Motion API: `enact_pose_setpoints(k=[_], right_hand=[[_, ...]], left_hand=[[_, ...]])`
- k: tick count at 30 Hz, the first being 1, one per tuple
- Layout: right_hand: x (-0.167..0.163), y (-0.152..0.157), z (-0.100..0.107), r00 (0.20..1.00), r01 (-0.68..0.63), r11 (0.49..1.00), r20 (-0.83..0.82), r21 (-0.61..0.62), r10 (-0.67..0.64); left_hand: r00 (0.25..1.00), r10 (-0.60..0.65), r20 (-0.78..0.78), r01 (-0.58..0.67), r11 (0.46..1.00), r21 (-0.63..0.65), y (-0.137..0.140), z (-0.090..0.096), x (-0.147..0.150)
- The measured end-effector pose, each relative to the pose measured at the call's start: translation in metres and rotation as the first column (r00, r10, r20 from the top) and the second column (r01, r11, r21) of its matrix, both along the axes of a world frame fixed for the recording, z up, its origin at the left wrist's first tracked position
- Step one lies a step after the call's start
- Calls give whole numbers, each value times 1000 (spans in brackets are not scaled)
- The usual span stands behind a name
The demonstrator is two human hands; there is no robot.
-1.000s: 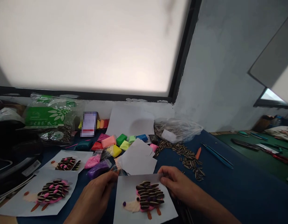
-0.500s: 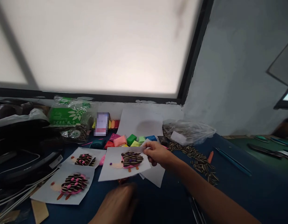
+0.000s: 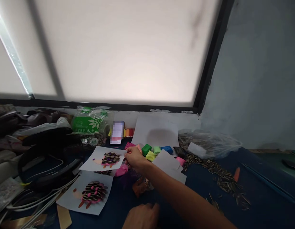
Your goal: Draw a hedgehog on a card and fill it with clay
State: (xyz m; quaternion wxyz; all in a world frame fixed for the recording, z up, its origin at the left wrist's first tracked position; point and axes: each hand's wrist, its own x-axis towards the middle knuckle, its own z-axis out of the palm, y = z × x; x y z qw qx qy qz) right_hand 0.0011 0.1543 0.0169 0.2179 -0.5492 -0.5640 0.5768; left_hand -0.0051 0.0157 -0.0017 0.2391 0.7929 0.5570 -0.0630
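Observation:
Pinched at its right edge in my right hand (image 3: 135, 157) is a white paper with a hedgehog picture (image 3: 99, 156), its clay body covered in striped sunflower seeds. The paper hangs over another hedgehog picture, which it mostly hides. Nearer to me lies a third hedgehog picture (image 3: 92, 192) with pink dots among its seeds. Low in the view is my left hand (image 3: 141, 218), back upward over the dark blue table; its fingers are blurred and mostly hidden. An orange-brown clay packet (image 3: 139, 187) lies beyond it.
Coloured clay packets (image 3: 151, 156) and white paper sheets (image 3: 170, 167) lie beyond my right arm. Sunflower seeds (image 3: 219, 171) spill from a clear bag (image 3: 209, 144) at right. Black headphones and white cables (image 3: 42, 203) crowd the left. A green seed bag (image 3: 86, 124) stands behind.
My right hand has carried the hedgehog picture leftward, over the far picture on the table. The view has turned left. My left hand remains low in the view.

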Motion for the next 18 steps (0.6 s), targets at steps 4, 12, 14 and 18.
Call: enact_pose_setpoints(k=[4, 12, 14, 18], right_hand=[[-12, 0, -2, 1000, 0, 1000, 18, -11, 0], [-15, 0, -8, 996, -19, 999, 81, -43, 22], [-14, 0, -8, 995, -30, 998, 89, -50, 34], [-14, -2, -5, 993, -53, 997, 101, -47, 58]], left_hand=[[1000, -26, 1, 26, 1000, 13, 3, -7, -1], [999, -52, 8, 51, 998, 40, 2, -9, 0], [998, -56, 9, 56, 997, 45, 2, -10, 0], [998, -62, 7, 62, 997, 42, 2, -11, 0]])
